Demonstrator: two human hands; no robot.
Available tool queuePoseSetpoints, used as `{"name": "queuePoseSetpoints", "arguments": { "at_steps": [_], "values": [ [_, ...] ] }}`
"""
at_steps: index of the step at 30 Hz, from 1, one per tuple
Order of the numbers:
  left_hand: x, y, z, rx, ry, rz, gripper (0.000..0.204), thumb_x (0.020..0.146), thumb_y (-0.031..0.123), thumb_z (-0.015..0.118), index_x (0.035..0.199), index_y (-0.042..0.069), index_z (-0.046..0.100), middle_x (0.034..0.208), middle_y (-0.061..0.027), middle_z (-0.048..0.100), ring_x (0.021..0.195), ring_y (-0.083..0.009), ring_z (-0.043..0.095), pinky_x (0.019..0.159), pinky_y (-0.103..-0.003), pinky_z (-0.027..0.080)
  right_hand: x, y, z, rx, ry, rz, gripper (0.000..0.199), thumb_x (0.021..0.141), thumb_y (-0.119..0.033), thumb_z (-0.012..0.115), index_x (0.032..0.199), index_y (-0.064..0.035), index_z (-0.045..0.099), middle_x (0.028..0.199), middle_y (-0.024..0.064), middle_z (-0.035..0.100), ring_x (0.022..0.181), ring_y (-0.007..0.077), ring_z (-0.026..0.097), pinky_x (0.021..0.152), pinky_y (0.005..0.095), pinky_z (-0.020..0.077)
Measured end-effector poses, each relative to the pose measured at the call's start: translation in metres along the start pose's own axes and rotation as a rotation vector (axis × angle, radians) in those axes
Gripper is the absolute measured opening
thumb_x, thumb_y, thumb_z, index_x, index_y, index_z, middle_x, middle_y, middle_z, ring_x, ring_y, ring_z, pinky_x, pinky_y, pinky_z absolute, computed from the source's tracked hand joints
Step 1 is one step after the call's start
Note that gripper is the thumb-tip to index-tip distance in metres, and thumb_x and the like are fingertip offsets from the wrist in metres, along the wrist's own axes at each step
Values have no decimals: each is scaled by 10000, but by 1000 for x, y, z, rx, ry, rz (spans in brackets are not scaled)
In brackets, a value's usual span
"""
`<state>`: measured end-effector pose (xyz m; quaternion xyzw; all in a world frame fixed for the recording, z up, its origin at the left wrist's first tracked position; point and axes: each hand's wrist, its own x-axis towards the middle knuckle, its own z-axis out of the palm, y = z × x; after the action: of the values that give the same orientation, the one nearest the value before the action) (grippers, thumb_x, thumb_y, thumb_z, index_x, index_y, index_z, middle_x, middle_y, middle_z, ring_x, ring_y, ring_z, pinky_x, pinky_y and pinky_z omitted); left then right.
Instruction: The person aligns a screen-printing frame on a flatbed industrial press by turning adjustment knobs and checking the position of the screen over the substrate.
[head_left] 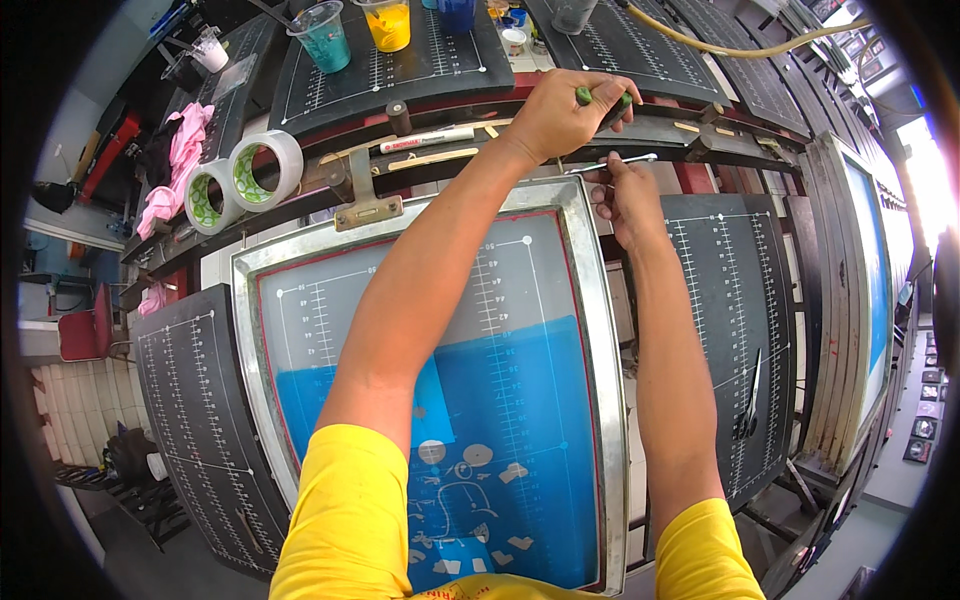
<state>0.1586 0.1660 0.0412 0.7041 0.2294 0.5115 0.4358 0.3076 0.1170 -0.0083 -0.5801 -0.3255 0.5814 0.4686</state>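
Observation:
My left hand (565, 112) is closed round a tool with green-and-black grips (612, 108), which looks like pliers; its working end is hidden. Just nearer and to the right, my right hand (628, 192) pinches a slim silver wrench (640, 158) at the far right corner of a screen-printing frame (598, 350). Grey mesh shows in the far part of the frame and blue coating covers the near part, with pale stencil shapes near my body. A metal hinge clamp (368, 212) sits at the frame's far left edge, against the rail.
Two tape rolls (265, 172), a white marker (428, 139) and wooden sticks (432, 159) lie along the rail. Beyond are cups of teal (321, 40) and yellow paint (388, 24). Scissors (750, 400) rest on the right black board (690, 300). More frames (865, 290) stand far right.

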Motion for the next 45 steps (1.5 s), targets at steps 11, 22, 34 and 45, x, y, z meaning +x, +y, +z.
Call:
{"name": "queuePoseSetpoints", "arguments": {
  "at_steps": [11, 22, 34, 45],
  "values": [
    [1, -7, 4, -67, 58, 51, 370, 1011, 324, 506, 965, 9, 695, 725, -40, 666, 645, -98, 581, 622, -262, 485, 5, -6, -3, 78, -27, 177, 166, 1012, -178, 464, 1004, -19, 510, 797, 112, 622, 517, 106, 485, 413, 235, 377],
    [0, -1, 0, -29, 7, -20, 361, 1026, 293, 476, 1022, -5, 679, 803, -50, 663, 740, -113, 618, 707, -252, 505, -36, -2, 38, -879, 219, -707, 242, 941, -179, 549, 966, 62, 545, 846, 265, 637, 830, 474, 609, 729, 499, 469],
    [4, -2, 4, -11, 3, 7, 359, 1025, 292, 477, 1003, -1, 683, 791, -56, 669, 726, -117, 624, 710, -264, 508, -10, -7, -8, -98, 60, -90, 205, 1006, -207, 473, 998, -12, 533, 843, 116, 643, 601, 104, 564, 432, 223, 387],
    [0, -3, 0, 10, 5, 9, 378, 1028, 306, 469, 994, -6, 680, 785, -56, 662, 726, -118, 619, 705, -259, 499, -2, -7, -5, -7, -86, 53, 200, 1015, -201, 448, 1013, -15, 521, 834, 90, 621, 547, 100, 497, 425, 237, 366]
  ]
}}
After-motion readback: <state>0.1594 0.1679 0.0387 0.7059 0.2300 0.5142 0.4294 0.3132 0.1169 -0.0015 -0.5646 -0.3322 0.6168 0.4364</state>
